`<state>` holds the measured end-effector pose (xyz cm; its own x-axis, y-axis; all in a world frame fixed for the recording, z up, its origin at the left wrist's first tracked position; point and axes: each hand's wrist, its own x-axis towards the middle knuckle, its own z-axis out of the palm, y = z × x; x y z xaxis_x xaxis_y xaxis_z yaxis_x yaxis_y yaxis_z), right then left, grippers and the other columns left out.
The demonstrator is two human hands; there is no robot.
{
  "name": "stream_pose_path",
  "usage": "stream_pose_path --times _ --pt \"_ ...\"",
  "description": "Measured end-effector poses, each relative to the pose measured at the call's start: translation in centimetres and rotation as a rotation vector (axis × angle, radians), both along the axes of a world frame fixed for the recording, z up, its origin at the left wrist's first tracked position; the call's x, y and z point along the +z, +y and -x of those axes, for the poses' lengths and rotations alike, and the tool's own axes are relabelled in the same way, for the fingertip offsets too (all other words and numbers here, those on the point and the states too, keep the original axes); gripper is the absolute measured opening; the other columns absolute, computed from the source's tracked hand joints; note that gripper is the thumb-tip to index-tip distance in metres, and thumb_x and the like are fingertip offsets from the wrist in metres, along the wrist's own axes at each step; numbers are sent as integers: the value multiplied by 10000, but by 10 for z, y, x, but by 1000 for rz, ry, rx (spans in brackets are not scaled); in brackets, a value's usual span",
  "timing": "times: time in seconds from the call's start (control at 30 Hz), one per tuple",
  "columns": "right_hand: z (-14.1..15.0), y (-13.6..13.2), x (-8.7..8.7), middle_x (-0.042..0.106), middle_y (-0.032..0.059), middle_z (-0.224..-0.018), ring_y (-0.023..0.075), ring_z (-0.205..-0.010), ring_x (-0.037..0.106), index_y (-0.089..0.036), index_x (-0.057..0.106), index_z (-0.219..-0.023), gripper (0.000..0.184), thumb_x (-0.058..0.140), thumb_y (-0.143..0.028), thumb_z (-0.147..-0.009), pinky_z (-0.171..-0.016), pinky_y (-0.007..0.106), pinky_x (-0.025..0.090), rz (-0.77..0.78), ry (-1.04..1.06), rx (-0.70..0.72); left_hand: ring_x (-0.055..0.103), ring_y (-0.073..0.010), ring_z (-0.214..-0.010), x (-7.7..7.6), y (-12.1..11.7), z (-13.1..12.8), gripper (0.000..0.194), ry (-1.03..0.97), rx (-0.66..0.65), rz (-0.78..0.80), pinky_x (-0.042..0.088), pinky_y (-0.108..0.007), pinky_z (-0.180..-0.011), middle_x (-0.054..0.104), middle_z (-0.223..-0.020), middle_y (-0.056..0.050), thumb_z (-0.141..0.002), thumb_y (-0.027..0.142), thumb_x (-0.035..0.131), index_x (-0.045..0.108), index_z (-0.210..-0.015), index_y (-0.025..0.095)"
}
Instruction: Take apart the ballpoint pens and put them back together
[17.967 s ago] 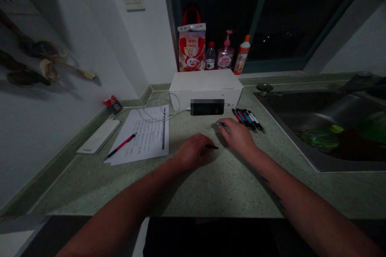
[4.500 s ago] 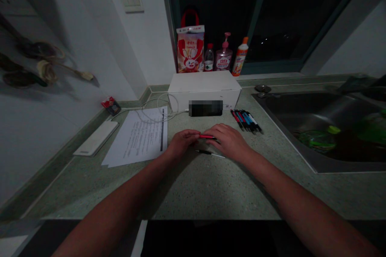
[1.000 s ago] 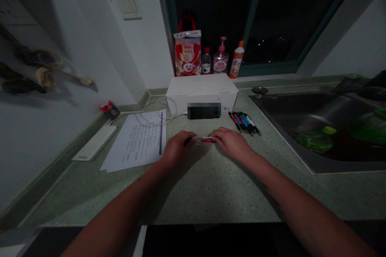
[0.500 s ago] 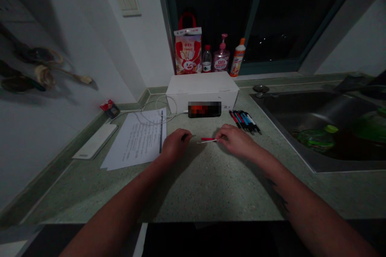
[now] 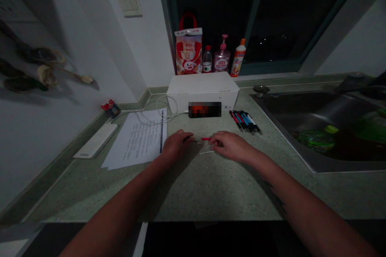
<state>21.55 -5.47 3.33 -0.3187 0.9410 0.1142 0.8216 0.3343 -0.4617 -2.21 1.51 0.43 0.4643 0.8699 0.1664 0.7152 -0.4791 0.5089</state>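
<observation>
Holding a dark pen part [image 5: 187, 139] between thumb and fingers, the left hand [image 5: 176, 143] points its thin tip toward the right hand [image 5: 226, 144], with a gap between the two. The left fingers are closed narrowly on the part, whose thin end sticks out past the fingertips. The right fingers are curled, thumb near the forefinger; whether they grip anything cannot be told in this dim light. A red barrel [image 5: 206, 139] lies at the right fingertips, its free end toward the left hand and its other end hidden behind the fingers. Nearer the person, a thin white rod [image 5: 206, 152] lies on the counter [image 5: 208, 192], one end just beside the right hand's underside.

Beyond the hands, a phone [image 5: 205, 110] leans against the front of a white box [image 5: 202, 84], a cable [image 5: 177, 115] running from its left end. Right of the phone, a row of pens [image 5: 245, 122] lies slantwise, near the sink [image 5: 283, 128] but apart from its rim. Printed sheets [image 5: 138, 140] lie left of the left hand, close to it, with a white power bank [image 5: 96, 141] farther left. Bare counter stretches from the hands to the front edge, and a bare strip separates the right forearm from the sink.
</observation>
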Motion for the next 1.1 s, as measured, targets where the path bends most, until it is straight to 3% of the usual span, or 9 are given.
stream_pose_path --times 0.13,0.23,0.33,0.43,0.57,0.7,0.83,1.1 --pt "12 -2 -3 703 37 -984 175 -875 644 -235 695 -1131 211 640 -224 -928 -776 300 460 -88 104 6 661 -237 -833 10 -11 -4 316 -115 -109 41 496 -342 -766 692 -886 -73 -972 383 531 753 -1118 213" --pt "22 -4 -7 692 35 -1100 169 -931 648 -274 622 -1274 352 638 -213 -928 -823 301 466 -113 168 74 665 -224 -814 15 -24 -9 410 -200 -234 135 511 -335 -768 704 -866 -73 -1017 445 432 738 -1035 173" --pt "29 -7 -7 694 32 -1063 169 -915 646 -263 633 -1229 318 627 -179 -922 -833 307 461 -114 174 81 682 -240 -913 18 -35 -13 471 -287 -319 265 530 -371 -861 735 -969 -100 -1038 473 373 712 -1021 147" --pt "30 -7 -5 690 32 -1029 172 -907 640 -243 654 -1123 240 623 -142 -907 -818 303 449 -115 148 54 668 -267 -1078 19 -40 -16 451 -389 -369 362 518 -423 -982 731 -1150 -126 -1041 464 378 666 -1197 156" --pt "28 -6 -5 686 37 -1029 175 -915 642 -229 658 -1054 159 606 -152 -924 -805 298 440 -115 130 54 630 -269 -1186 17 -38 -18 434 -481 -335 330 486 -440 -1054 672 -1311 -137 -1019 425 452 558 -1365 187" --pt "23 -3 -5 703 38 -984 178 -883 649 -227 670 -1019 108 573 -242 -976 -777 296 439 -112 172 -44 659 -238 -1062 13 -30 -16 314 -412 -225 246 506 -398 -989 725 -1147 -103 -1007 379 459 663 -1159 193" --pt "16 1 -4 723 45 -931 191 -863 652 -214 676 -930 155 547 -276 -992 -769 305 439 -118 232 -172 657 -195 -854 8 -20 -11 285 -347 -109 185 528 -337 -821 731 -912 -51 -981 380 490 694 -973 181" --pt "15 3 -5 727 34 -828 179 -760 653 -206 672 -892 176 549 -297 -980 -694 289 434 -88 336 -258 671 -209 -834 4 -20 -14 169 -365 -77 153 535 -357 -782 745 -923 -59 -920 302 593 713 -969 194"
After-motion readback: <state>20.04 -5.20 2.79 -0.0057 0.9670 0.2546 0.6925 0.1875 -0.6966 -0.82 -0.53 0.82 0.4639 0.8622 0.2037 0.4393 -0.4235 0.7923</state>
